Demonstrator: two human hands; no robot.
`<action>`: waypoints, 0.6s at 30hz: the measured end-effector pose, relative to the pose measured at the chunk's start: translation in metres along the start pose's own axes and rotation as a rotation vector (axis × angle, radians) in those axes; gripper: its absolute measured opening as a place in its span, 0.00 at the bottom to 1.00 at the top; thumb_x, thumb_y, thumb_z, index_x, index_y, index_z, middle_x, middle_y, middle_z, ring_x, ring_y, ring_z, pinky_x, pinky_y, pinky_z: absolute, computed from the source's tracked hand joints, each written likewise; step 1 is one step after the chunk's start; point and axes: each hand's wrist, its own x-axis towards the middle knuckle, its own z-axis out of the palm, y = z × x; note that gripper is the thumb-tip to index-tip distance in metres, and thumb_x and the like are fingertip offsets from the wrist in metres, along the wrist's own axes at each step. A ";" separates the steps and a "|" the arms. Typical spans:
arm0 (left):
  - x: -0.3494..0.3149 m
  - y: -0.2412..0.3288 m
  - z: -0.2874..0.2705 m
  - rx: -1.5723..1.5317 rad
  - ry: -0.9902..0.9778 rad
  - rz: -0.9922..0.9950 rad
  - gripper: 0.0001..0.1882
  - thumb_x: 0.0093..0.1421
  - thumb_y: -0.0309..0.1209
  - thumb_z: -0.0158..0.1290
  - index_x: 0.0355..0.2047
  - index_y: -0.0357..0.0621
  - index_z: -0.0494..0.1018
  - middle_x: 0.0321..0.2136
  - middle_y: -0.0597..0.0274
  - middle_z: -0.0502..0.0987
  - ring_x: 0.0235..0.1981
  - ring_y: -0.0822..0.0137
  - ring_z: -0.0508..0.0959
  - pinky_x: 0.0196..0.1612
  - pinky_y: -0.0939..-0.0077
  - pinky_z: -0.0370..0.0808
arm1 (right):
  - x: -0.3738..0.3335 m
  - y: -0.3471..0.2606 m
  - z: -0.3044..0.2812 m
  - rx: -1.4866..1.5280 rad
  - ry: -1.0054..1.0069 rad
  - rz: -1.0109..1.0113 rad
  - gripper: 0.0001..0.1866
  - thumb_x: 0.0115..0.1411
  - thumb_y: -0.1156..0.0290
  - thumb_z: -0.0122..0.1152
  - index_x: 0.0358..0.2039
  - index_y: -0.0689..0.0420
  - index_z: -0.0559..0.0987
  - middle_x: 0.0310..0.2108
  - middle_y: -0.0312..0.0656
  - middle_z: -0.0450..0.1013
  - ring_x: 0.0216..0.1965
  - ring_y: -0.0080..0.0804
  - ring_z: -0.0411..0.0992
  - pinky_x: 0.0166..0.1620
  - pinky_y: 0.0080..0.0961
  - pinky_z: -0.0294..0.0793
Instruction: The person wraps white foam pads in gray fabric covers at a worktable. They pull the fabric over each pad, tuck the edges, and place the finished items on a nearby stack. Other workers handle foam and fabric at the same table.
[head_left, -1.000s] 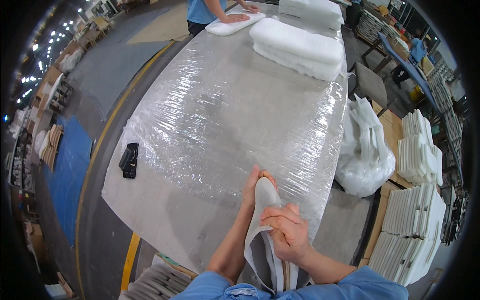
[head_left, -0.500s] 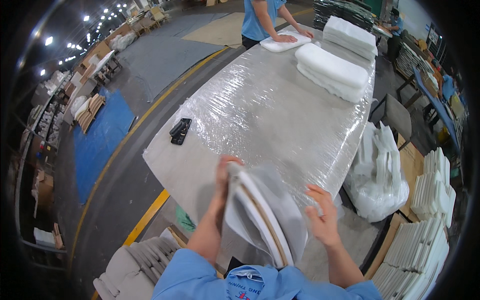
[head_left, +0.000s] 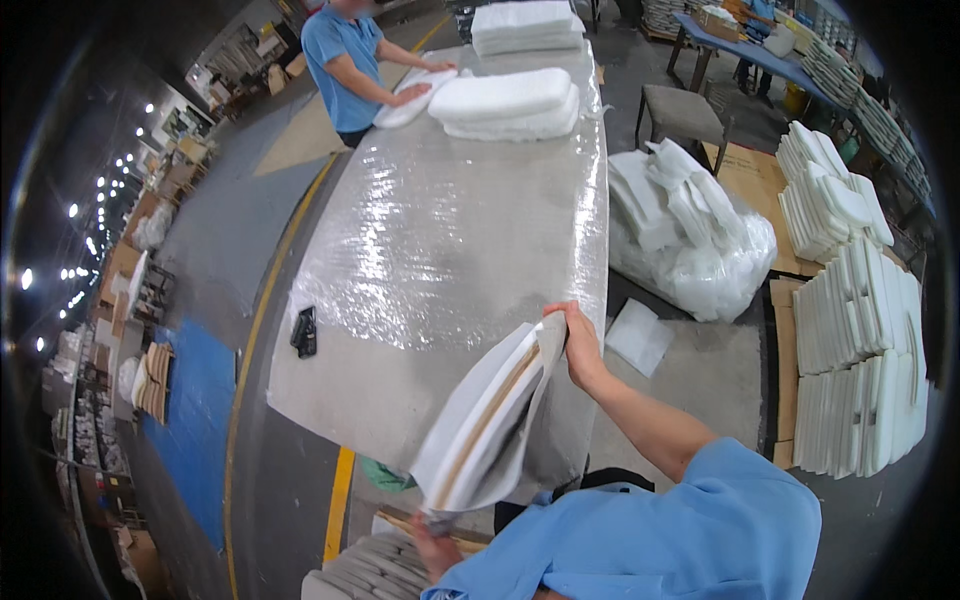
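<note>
A chair cushion panel [head_left: 490, 405], with white padding, a brown board edge and loose grey fabric around it, stands tilted on its edge close to my body. My right hand [head_left: 580, 343] is closed around its upper far end, fingers over the fabric. At its lower near end, my left hand [head_left: 436, 548] grips the fabric-covered edge, its fingers partly hidden and a little blurred. The panel is above the near edge of a large table [head_left: 440, 240] covered with grey sheet and clear plastic film. A black stapler-like tool [head_left: 304, 332] lies at the table's left.
White padding stacks [head_left: 505, 105] lie on the table's far end. A co-worker [head_left: 345, 70] in blue presses a white pad there. Right of the table are a plastic bag of white foam [head_left: 700, 240] and stacked white panels [head_left: 860, 350]. Grey cushions [head_left: 375, 570] are piled at lower left.
The view has turned to the right. My right hand, open and apart before, now holds the panel's upper end. My left hand has moved from the top to the lower end as the panel turned.
</note>
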 end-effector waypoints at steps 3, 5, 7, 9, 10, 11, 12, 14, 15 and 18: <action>-0.016 -0.027 0.012 0.292 -0.275 -0.092 0.34 0.69 0.40 0.57 0.70 0.40 0.60 0.62 0.49 0.71 0.65 0.57 0.69 0.69 0.59 0.63 | 0.038 -0.020 0.029 0.029 -0.001 -0.083 0.29 0.80 0.47 0.37 0.48 0.57 0.81 0.36 0.37 0.71 0.40 0.26 0.69 0.47 0.28 0.72; -0.020 -0.028 0.054 0.326 -0.422 -0.165 0.37 0.68 0.33 0.57 0.73 0.38 0.56 0.64 0.48 0.68 0.67 0.57 0.67 0.70 0.59 0.61 | 0.058 -0.021 0.020 -0.074 0.042 -0.110 0.29 0.80 0.47 0.36 0.54 0.59 0.79 0.43 0.40 0.73 0.46 0.29 0.71 0.53 0.29 0.72; -0.021 0.000 0.112 0.173 -0.475 -0.136 0.39 0.67 0.29 0.56 0.74 0.37 0.52 0.67 0.48 0.65 0.68 0.57 0.66 0.71 0.60 0.60 | 0.061 -0.020 0.031 -0.101 0.011 -0.139 0.28 0.79 0.49 0.41 0.61 0.60 0.75 0.52 0.44 0.72 0.54 0.32 0.70 0.59 0.30 0.69; 0.009 0.011 0.135 0.252 -0.577 -0.084 0.40 0.67 0.27 0.54 0.75 0.37 0.50 0.68 0.47 0.63 0.69 0.57 0.64 0.72 0.60 0.58 | 0.044 -0.019 0.042 -0.078 -0.050 -0.196 0.30 0.77 0.51 0.51 0.68 0.61 0.69 0.63 0.50 0.69 0.63 0.36 0.67 0.66 0.32 0.65; 0.025 0.014 0.145 0.294 -0.631 -0.062 0.41 0.67 0.26 0.54 0.76 0.36 0.48 0.69 0.47 0.62 0.70 0.56 0.64 0.72 0.61 0.58 | 0.035 -0.022 0.041 -0.174 -0.071 -0.198 0.33 0.74 0.53 0.55 0.70 0.63 0.66 0.66 0.52 0.66 0.68 0.38 0.63 0.69 0.32 0.62; 0.044 0.016 0.157 0.335 -0.681 -0.026 0.42 0.67 0.26 0.54 0.76 0.35 0.46 0.71 0.46 0.60 0.71 0.56 0.62 0.73 0.61 0.57 | 0.025 -0.028 0.042 -0.267 -0.094 -0.203 0.37 0.71 0.54 0.60 0.71 0.64 0.63 0.70 0.54 0.63 0.72 0.39 0.58 0.71 0.33 0.59; 0.063 0.016 0.170 0.379 -0.731 0.010 0.44 0.66 0.26 0.55 0.77 0.34 0.44 0.73 0.46 0.58 0.73 0.56 0.59 0.74 0.61 0.56 | 0.016 -0.032 0.042 -0.358 -0.116 -0.205 0.42 0.68 0.55 0.64 0.73 0.65 0.60 0.73 0.57 0.59 0.76 0.41 0.54 0.73 0.34 0.56; 0.097 0.015 0.210 0.381 -0.722 -0.033 0.43 0.66 0.26 0.55 0.76 0.31 0.46 0.72 0.45 0.58 0.72 0.55 0.61 0.73 0.63 0.58 | 0.005 -0.038 0.037 -0.470 -0.088 -0.199 0.43 0.60 0.61 0.71 0.71 0.64 0.63 0.65 0.60 0.68 0.69 0.47 0.65 0.68 0.37 0.65; 0.120 0.008 0.230 0.474 -0.703 0.064 0.42 0.66 0.26 0.55 0.76 0.34 0.48 0.71 0.45 0.61 0.71 0.56 0.64 0.72 0.63 0.60 | 0.004 -0.041 0.033 -0.507 -0.085 -0.188 0.39 0.60 0.62 0.70 0.69 0.64 0.67 0.61 0.59 0.72 0.65 0.47 0.70 0.65 0.37 0.68; 0.170 0.013 0.301 0.792 -0.668 0.301 0.37 0.63 0.26 0.56 0.73 0.42 0.60 0.66 0.45 0.70 0.65 0.54 0.73 0.67 0.63 0.68 | 0.010 -0.058 0.017 -0.667 -0.052 -0.125 0.24 0.62 0.67 0.68 0.56 0.63 0.78 0.45 0.53 0.80 0.48 0.40 0.79 0.50 0.36 0.76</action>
